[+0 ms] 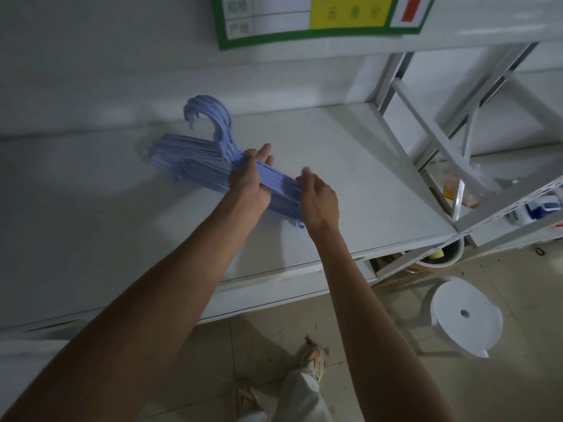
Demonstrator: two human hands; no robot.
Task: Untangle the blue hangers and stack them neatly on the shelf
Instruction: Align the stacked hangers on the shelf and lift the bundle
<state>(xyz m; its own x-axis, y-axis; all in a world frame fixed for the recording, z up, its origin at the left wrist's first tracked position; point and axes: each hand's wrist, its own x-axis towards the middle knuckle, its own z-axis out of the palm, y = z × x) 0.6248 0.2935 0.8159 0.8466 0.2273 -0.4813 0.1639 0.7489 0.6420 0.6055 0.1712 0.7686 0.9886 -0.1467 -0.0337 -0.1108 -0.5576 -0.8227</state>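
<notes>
A bundle of blue hangers (195, 166) lies on the white shelf (350, 178), hooks lined up together. The left hand (251, 181) grips the bundle's middle; the right hand (318, 199) pinches its near end. The untangling looks done; only final squaring seems left.

Blue hangers (195, 166) on a white shelf (350, 178), white stool (466, 318), green-bordered yellow sign (320, 19)

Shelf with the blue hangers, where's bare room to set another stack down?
Bare shelf runs right of the right hand to the white upright, and left of the blue hangers. Crowded mid-shelf, where the left hand grips them.
</notes>
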